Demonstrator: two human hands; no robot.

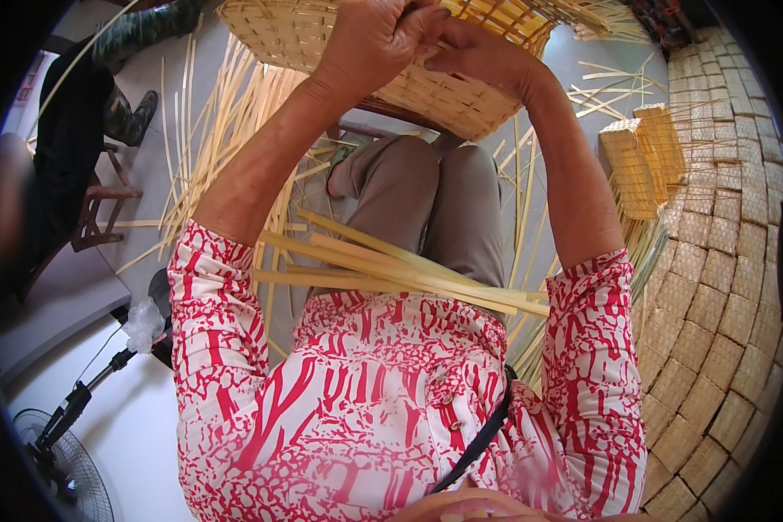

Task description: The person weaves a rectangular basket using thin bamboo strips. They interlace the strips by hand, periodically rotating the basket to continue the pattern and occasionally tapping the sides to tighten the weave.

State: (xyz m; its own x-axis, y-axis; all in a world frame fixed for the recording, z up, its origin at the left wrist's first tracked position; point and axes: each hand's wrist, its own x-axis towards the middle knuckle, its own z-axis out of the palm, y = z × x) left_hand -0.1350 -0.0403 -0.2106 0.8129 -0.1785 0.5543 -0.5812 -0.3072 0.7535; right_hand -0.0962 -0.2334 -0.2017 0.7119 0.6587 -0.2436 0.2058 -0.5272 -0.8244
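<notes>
A woven basket of pale split strips is held out beyond my knees, its open weave towards the upper edge of the view. My left hand is closed at the basket's near rim, fingers curled tight. Right beside it, my right hand pinches the same rim between thumb and fingers. The fingertips of both hands nearly meet. Whether a thin strip is also between them is too small to tell. Across my lap lies a small bundle of flat strips, touching neither hand.
Many loose long strips are strewn on the floor to the left. On the right stand woven boxes beside long rows of stacked woven pieces. A fan is at lower left. Another person's leg and a wooden stool are at far left.
</notes>
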